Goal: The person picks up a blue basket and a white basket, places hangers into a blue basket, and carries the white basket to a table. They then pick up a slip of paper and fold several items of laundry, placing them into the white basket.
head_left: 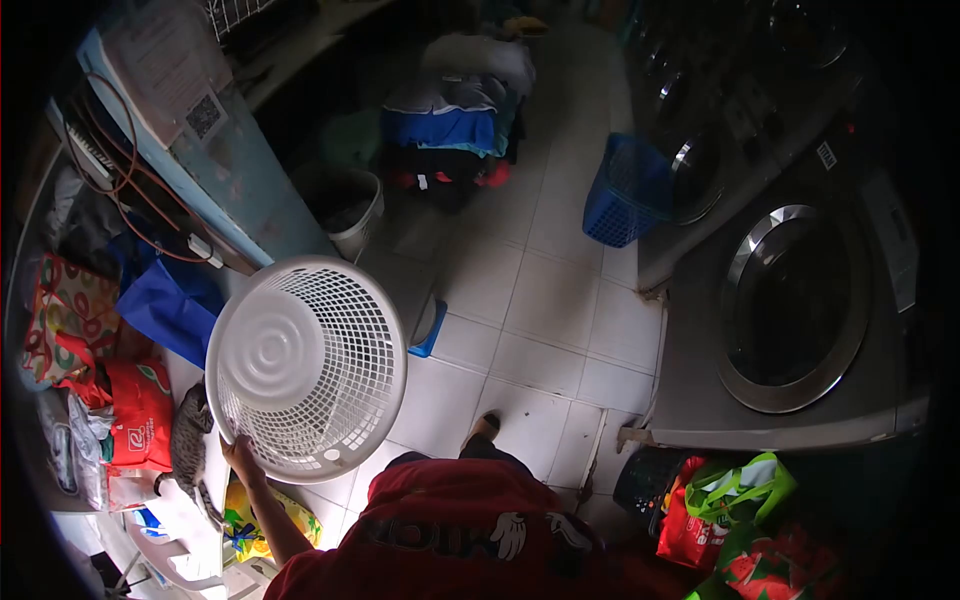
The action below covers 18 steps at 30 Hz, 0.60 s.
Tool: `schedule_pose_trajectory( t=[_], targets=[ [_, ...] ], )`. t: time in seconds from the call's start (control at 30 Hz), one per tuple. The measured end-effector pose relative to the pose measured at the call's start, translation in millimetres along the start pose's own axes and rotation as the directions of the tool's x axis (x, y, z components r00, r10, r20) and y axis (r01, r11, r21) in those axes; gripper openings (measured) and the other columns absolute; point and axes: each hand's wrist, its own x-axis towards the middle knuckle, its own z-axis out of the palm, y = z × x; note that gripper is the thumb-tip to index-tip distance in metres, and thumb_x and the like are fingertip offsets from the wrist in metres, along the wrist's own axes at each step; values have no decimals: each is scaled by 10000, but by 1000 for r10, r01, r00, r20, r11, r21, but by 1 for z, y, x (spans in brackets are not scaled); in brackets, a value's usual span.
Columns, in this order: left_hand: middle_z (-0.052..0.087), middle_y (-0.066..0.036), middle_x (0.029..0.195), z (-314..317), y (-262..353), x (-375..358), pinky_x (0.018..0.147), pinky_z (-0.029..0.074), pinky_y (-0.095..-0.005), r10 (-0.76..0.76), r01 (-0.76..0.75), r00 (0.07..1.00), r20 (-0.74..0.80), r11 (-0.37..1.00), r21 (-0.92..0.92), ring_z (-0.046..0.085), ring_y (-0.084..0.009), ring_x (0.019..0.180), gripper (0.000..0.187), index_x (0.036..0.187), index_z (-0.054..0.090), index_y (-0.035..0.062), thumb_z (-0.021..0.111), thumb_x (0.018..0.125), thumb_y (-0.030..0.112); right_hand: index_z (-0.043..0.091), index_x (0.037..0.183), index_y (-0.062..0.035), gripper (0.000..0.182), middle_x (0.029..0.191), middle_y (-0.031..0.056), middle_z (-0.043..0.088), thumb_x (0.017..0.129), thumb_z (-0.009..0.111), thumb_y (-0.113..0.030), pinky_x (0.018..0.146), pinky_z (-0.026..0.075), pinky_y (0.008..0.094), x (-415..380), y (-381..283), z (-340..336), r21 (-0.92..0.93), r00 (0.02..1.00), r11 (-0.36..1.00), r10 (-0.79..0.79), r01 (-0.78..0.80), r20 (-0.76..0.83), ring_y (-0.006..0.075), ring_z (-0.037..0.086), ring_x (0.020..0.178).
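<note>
A round white plastic basket (pixel 270 345) with a perforated wall is held up at the left of the view, and it looks empty. My left hand (pixel 243 458) grips its lower left rim, fingers closed on it. Beside that hand, a striped cat (pixel 190 440) lies on a white surface near a red bag (pixel 138 415) and a blue bag (pixel 175 308). My right hand is not in view; the red shirt (pixel 450 520) fills the bottom centre.
Front-loading machines (pixel 690 400) line the right side, with a blue basket (pixel 625 190) before them. Folded clothes (pixel 445 125) are piled ahead. A white bucket (pixel 352 235) stands by the pillar (pixel 245 185). Red and green bags (pixel 740 490) sit at lower right.
</note>
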Motion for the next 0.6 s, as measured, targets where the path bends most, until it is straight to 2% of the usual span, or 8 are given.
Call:
schedule_pose_trajectory(
  t=[0.07, 0.1, 0.13, 0.23, 0.3, 0.37, 0.5, 0.6],
  targets=[
    [521, -41, 927, 26, 34, -4, 602, 395, -255, 26, -24, 998, 58, 999, -43, 480, -118, 745, 463, 1102, 463, 33, 478, 640, 8, 452, 1051, -76, 249, 857, 118, 568, 835, 438, -198, 626, 473, 335, 43, -69, -8, -13, 998, 998, -63, 63, 23, 217, 567, 721],
    [523, -52, 988, 40, 54, -12, 637, 409, -279, 22, -18, 991, 132, 999, -34, 497, -133, 809, 469, 1117, 460, 33, 484, 649, 14, 441, 1047, -88, 232, 850, 98, 551, 829, 436, -166, 560, 452, 294, 62, -120, -1, 83, 994, 993, 90, -85, -62, 181, 537, 651],
    [523, -76, 1058, 56, 65, -14, 716, 419, -323, 75, -73, 987, 142, 997, -22, 510, -169, 919, 493, 1149, 444, 28, 500, 659, 24, 431, 1044, -112, 246, 852, 70, 533, 811, 475, -176, 528, 421, 269, 93, -163, 1, 21, 999, 999, 36, -36, 14, 149, 493, 592],
    [501, -103, 1126, 126, 100, -22, 775, 416, -338, 145, -121, 958, 246, 986, -111, 492, -207, 1018, 527, 1174, 422, 8, 512, 655, 16, 384, 1168, -137, 452, 1010, 58, 519, 768, 549, -267, 706, 418, 350, 138, -318, 48, -184, 969, 964, -153, 190, 193, 183, 510, 857],
    [467, -123, 1182, 183, 115, -25, 804, 414, -346, 162, -108, 942, 294, 976, -191, 473, -234, 1063, 556, 1190, 404, -8, 514, 645, -3, 319, 1234, -134, 554, 1136, 92, 466, 775, 553, -338, 780, 396, 393, 148, -411, 88, -157, 869, 905, -314, 396, 381, 208, 488, 962],
    [465, -132, 1177, 245, 129, -28, 817, 410, -355, 111, -45, 933, 341, 979, -198, 465, -251, 1076, 564, 1183, 404, -21, 507, 628, -16, 218, 1303, -158, 674, 1266, 109, 358, 779, 522, -453, 838, 370, 433, 139, -482, 130, 53, 717, 871, -434, 488, 546, 229, 413, 1092],
    [497, -135, 1132, 378, 147, -38, 792, 420, -307, 55, 77, 868, 494, 967, -243, 505, -228, 1007, 555, 1156, 433, -28, 504, 605, -23, 152, 1336, -193, 643, 1363, 71, 214, 828, 378, -514, 921, 299, 485, 166, -549, 166, 559, 355, 748, -663, 358, 659, 256, 281, 1206],
    [555, -105, 1016, 465, 143, -33, 769, 421, -286, -12, 206, 750, 662, 954, -216, 537, -189, 899, 498, 1098, 476, -31, 503, 601, -20, 156, 1332, -210, 721, 1360, 102, 217, 770, 522, -476, 947, 257, 515, 144, -581, 130, 652, 652, 735, -590, 189, 476, 306, 236, 1235]
  ],
)
